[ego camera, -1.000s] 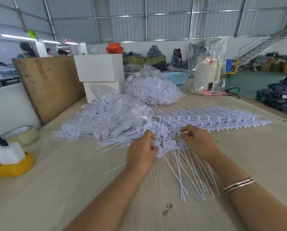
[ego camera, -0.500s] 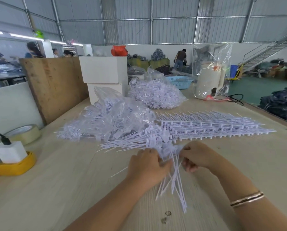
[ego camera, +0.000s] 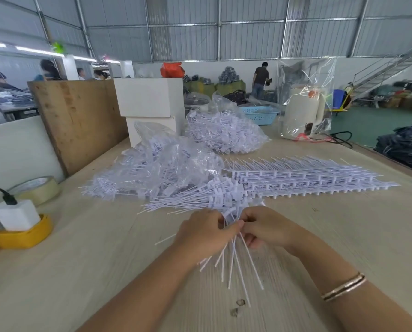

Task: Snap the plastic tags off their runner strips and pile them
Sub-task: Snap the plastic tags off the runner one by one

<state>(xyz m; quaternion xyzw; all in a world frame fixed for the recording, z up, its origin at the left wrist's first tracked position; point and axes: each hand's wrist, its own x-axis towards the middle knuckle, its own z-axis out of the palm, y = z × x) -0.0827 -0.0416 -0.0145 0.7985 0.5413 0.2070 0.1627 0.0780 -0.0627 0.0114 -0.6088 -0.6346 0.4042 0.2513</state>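
My left hand (ego camera: 205,232) and my right hand (ego camera: 266,227) meet at the table's middle, both gripping one bunch of white plastic tags (ego camera: 233,257); the thin tails fan toward me below the hands. The tag heads are mostly hidden between my fingers. Just beyond lies a loose pile of tags (ego camera: 200,200) with tails pointing left. Runner strips (ego camera: 308,179) with tags attached are stacked flat to the right of the pile.
Two clear bags of tags (ego camera: 159,168) (ego camera: 224,135) sit behind the pile. White boxes (ego camera: 150,99) and a wooden board (ego camera: 80,121) stand at the back left. A tape roll (ego camera: 38,189) and yellow holder (ego camera: 20,236) lie at left, a bagged kettle (ego camera: 304,113) at back right.
Both hands pulled the bunch toward me, off the pile's edge, and drew together. The tails, first spread wide over the table, gathered into a narrower fan.
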